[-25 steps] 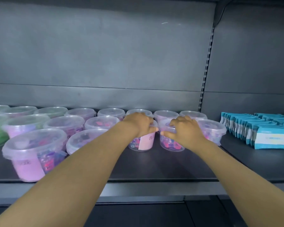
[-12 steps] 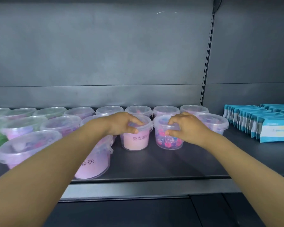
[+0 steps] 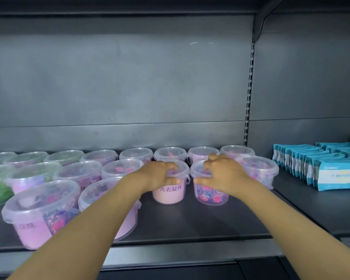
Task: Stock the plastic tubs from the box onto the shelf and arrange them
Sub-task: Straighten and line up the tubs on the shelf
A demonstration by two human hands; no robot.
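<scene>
Left hand, fingers curled, is gripping the labelled tub in the second row on the shelf, label now turned frontward; right hand is likewise clasping the neighbouring tub, probably needing turning next.

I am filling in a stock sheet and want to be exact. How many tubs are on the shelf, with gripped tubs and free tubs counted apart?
gripped tubs: 2 (one in the left hand, one in the right hand)
free tubs: 15 (8 in the back row, 5 in the middle row, 2 in front)
Total: 17
</scene>
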